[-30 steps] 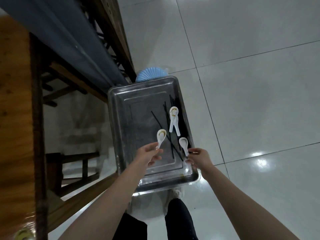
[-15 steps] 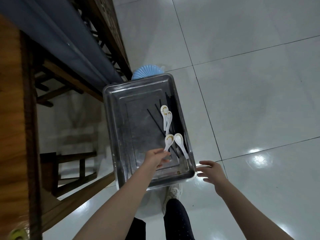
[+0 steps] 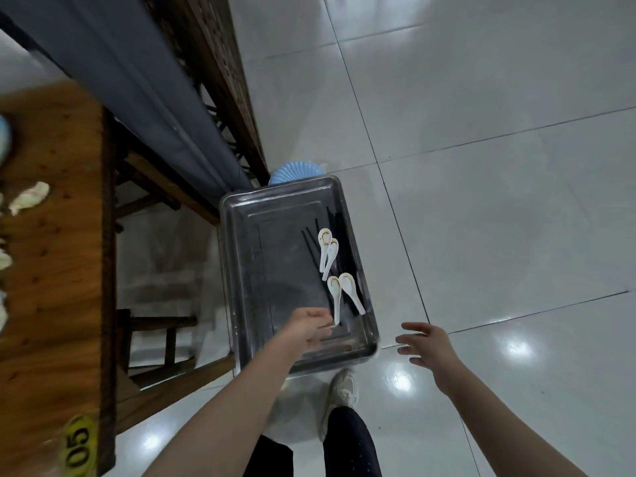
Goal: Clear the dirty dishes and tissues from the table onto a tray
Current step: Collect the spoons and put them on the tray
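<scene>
A steel tray [image 3: 247, 270] stands low beside the wooden table [image 3: 55, 304]. In its right half lie several white soup spoons with brown smears [image 3: 328, 249] and black chopsticks [image 3: 311, 251]. My left hand [image 3: 306, 327] hovers over the tray's near end, fingers loosely curled, its fingertips just short of the handle of the nearest spoon [image 3: 335, 297], which lies flat. My right hand [image 3: 425, 342] floats off the tray's near right corner with fingers spread, holding nothing. Crumpled tissues [image 3: 31, 197] lie on the table at far left.
A yellow "05" tag [image 3: 77, 445] sits at the table's near corner. A wooden bench [image 3: 161, 339] stands under the table. Behind the tray is a blue pleated object [image 3: 296, 170]. My shoe [image 3: 340, 390] is below the tray. Glossy white floor tiles spread to the right.
Both hands let go of the spoons they carried, which now lie side by side in the tray. My right hand has pulled back off the tray; my left has drawn back along the handle.
</scene>
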The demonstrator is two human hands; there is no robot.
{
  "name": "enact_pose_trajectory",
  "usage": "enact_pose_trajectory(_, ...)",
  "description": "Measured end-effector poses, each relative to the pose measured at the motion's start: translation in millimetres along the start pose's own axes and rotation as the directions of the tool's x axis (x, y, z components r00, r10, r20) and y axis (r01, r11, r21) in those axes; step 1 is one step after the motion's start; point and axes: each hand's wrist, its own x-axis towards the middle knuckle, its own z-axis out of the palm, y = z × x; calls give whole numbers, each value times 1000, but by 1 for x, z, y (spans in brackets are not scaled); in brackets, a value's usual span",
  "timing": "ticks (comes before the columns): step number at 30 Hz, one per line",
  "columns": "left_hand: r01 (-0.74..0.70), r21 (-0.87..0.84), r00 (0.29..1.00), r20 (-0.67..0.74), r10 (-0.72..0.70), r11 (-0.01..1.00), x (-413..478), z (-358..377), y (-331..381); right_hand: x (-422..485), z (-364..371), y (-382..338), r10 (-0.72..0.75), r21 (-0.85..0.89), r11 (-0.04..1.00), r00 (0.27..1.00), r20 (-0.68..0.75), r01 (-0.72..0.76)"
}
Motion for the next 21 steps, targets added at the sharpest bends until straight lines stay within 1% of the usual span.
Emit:
enact_pose_trajectory(7, -151, -73, 987, -64, 147, 986, -74, -36, 15, -63, 9, -35, -111, -15, 994, 994, 25, 111)
enact_pose_trajectory(12, -249, -136, 966, -104, 236, 959, -130, -73, 24, -115, 24, -72, -213, 28, 977, 977, 31, 212)
enact_pose_trajectory(15, -330, -149, 942, -113, 315, 932, -167, -102, 23, -150, 40, -91, -265, 59, 963, 963, 44, 262)
enact_pose_trajectory(17, -384, -152, 920, -144, 364, 911, -188, -119, 21, -170, 53, -101, -300, 50, 954, 952, 66, 297)
enact_pose_trajectory(21, -476, -183, 875, -198, 442, 860, -223, -154, 10, -206, 88, -112, -412, 24, 911, 906, 98, 412)
